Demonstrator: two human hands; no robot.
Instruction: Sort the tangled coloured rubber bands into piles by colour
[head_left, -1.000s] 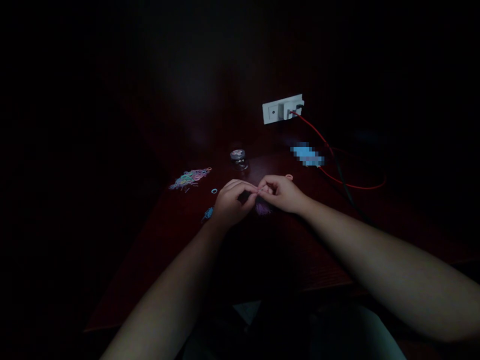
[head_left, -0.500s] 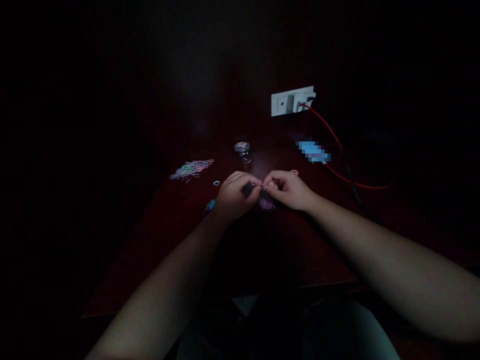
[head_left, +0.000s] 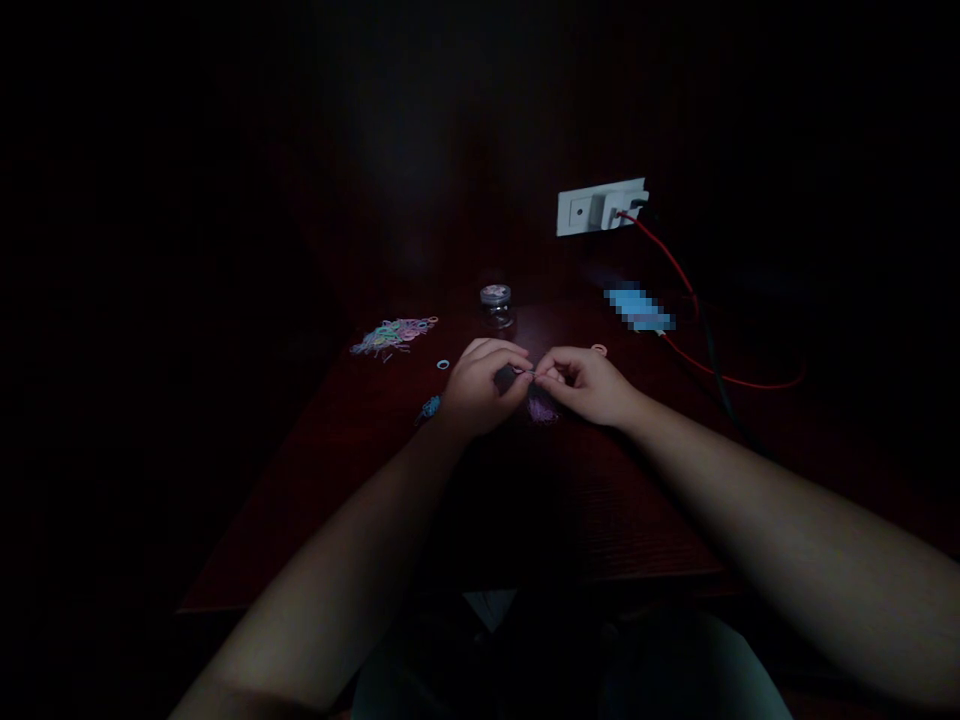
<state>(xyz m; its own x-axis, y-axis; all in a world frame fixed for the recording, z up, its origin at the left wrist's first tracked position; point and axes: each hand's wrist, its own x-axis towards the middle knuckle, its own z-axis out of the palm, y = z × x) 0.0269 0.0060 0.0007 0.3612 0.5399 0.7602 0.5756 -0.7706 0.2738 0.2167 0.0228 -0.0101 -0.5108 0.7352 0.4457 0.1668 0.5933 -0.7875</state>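
Note:
My left hand (head_left: 489,388) and my right hand (head_left: 592,385) meet fingertip to fingertip over the table. Both are closed in a pinch on a thin, pale rubber band (head_left: 533,374), mostly covered by the fingers. Just below them lies a heap of purple rubber bands (head_left: 542,409). Beside my left wrist is a small bunch of blue rubber bands (head_left: 430,407), partly hidden by the hand. A single light-blue band (head_left: 443,365) rests beyond it. Behind my right hand an orange-pink band (head_left: 598,350) shows.
A mixed pile of pastel rubber bands (head_left: 394,336) lies at the left of the dark red table (head_left: 300,510). A clear lidded jar (head_left: 496,305) stands at the back. At right, a blurred-out blue device (head_left: 639,308) connects by a red cable (head_left: 739,381) to a wall socket (head_left: 579,212).
The whole view has shifted slightly, so things appear a little further right. Both hands keep their pinch, with only slight finger movement.

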